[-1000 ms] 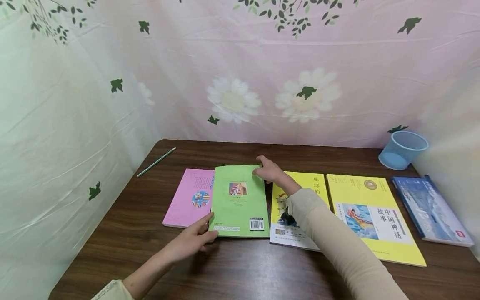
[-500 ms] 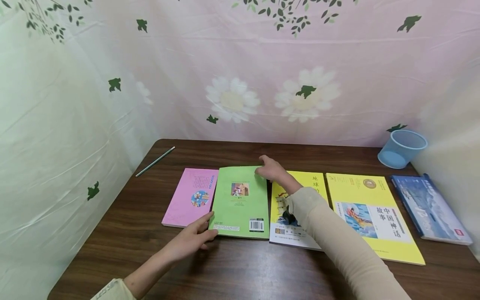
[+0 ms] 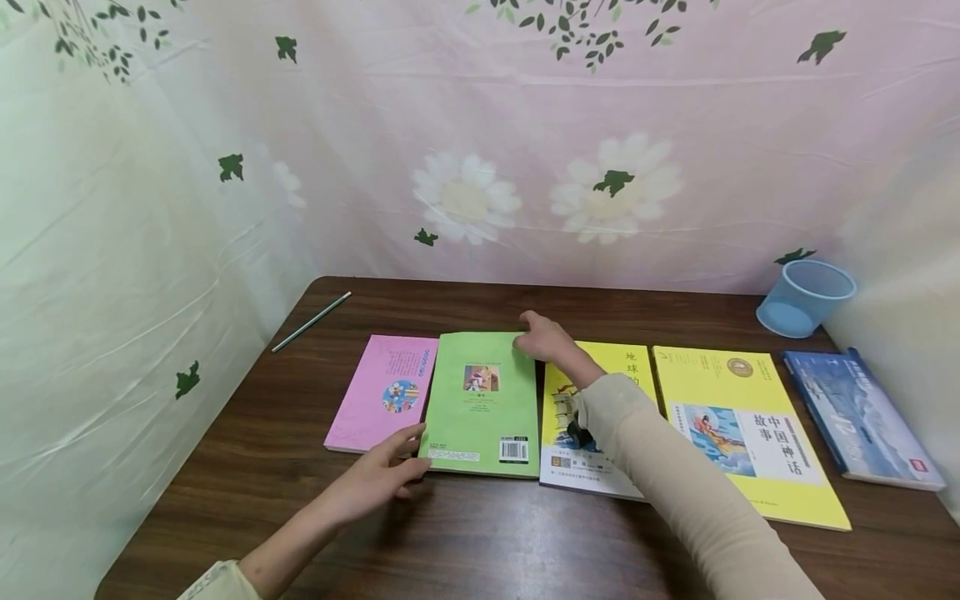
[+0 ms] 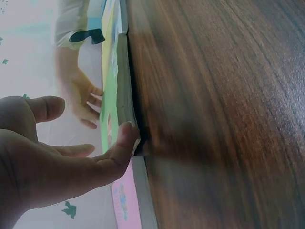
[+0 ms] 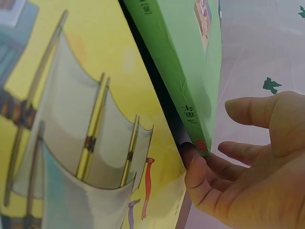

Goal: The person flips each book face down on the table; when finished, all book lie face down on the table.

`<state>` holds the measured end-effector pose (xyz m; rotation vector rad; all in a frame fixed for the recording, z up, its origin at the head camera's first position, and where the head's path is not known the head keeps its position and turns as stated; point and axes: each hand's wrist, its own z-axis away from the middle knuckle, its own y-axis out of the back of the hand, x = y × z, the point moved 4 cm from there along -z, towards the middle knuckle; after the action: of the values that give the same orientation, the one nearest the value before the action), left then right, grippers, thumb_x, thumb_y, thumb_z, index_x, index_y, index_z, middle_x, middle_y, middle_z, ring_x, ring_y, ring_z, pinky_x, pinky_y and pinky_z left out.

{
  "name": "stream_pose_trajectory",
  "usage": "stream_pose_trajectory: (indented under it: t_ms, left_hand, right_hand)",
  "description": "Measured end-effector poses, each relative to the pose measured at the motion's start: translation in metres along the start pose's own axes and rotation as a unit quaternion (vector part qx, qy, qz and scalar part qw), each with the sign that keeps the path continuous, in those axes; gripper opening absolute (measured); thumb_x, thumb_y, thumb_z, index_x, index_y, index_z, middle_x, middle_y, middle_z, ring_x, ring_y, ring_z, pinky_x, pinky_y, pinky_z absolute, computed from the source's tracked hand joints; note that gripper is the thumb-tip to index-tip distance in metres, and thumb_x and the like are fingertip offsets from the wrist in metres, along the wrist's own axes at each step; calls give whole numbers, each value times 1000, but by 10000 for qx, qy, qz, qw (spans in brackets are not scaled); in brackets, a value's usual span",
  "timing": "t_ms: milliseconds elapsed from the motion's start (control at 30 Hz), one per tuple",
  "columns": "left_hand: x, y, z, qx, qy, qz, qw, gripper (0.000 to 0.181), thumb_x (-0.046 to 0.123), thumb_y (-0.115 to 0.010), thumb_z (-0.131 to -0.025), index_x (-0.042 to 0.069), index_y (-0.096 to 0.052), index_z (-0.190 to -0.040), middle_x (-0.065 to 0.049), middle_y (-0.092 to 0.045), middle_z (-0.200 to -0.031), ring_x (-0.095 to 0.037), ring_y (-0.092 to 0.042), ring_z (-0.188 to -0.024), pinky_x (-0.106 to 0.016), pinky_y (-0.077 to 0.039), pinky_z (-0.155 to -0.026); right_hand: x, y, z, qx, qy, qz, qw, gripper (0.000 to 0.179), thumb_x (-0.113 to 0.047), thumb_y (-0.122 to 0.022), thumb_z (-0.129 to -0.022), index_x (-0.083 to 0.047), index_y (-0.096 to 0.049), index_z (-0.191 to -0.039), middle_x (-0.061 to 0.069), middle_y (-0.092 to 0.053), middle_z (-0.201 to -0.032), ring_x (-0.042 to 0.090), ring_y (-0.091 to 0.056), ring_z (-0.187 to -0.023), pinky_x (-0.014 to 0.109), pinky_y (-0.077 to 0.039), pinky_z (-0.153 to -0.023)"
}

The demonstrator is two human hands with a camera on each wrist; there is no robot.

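At the far left of the table [image 3: 480, 542], a thin pale stick [image 3: 311, 322] lies slanted near the edge. To its right, nearer the person, a pink book [image 3: 371, 408] rests flat, a round coloured picture on its cover. The left hand [image 3: 375, 479] comes in past that book's near edge, fingers spread, one fingertip touching the near left corner of the green book [image 3: 480, 417]. That green book (its barcode faces up, toward the near right corner) lies flat on the table, between the pink one and a yellow book with a sailing ship [image 3: 564, 417]; whether its left side touches the pink book I cannot tell. At its far right corner is the right hand [image 3: 547, 342], thumb held apart and the other fingers loosely bent, with a fingertip at the end of the spine, by the dark gap beside the ship book. The right sleeve [image 3: 682, 492] passes above the ship book and hides part of it. Next comes another yellow book with a white band [image 3: 720, 442], then, farther back, a translucent blue cup [image 3: 798, 304]. Last, in front of the cup, a blue book [image 3: 862, 421] lies at an angle near the table's right side.
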<state>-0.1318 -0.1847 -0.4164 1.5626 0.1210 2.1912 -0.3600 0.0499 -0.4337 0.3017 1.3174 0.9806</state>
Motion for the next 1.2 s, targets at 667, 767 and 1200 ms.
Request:
stream_pose_trajectory:
  t_ms: [667, 767, 1200]
  left_hand:
    - [-16, 3, 7, -443, 566, 349, 9968, 58, 31, -57, -101, -3, -39, -144, -26, -58, -127, -31, -67, -109, -41, -59, -79]
    - [-16, 4, 8, -365, 536, 426, 9970, 57, 30, -57, -101, -3, -39, -144, -27, -57, -130, -32, -66, -112, -41, -59, -80]
    - [-16, 6, 9, -339, 515, 463, 9970, 57, 31, -56, -101, -3, -38, -144, -27, -57, -134, -32, -66, -113, -40, -59, -80]
  right_hand:
    - [-1, 1, 6, -65, 37, 452, 9990, 66, -28, -50, -98, -10, -28, -157, 15, -40, -158, 28, -54, -103, 46, -46, -93]
    - [-1, 1, 7, -60, 75, 424, 9991, 66, -29, -51, -98, -10, -28, -157, 15, -38, -159, 31, -51, -120, 52, -45, -104]
    - [-2, 3, 9, 75, 272, 307, 9991, 68, -27, -53, -98, -6, -27, -157, 17, -41, -156, 27, -55, -94, 43, -44, -86]
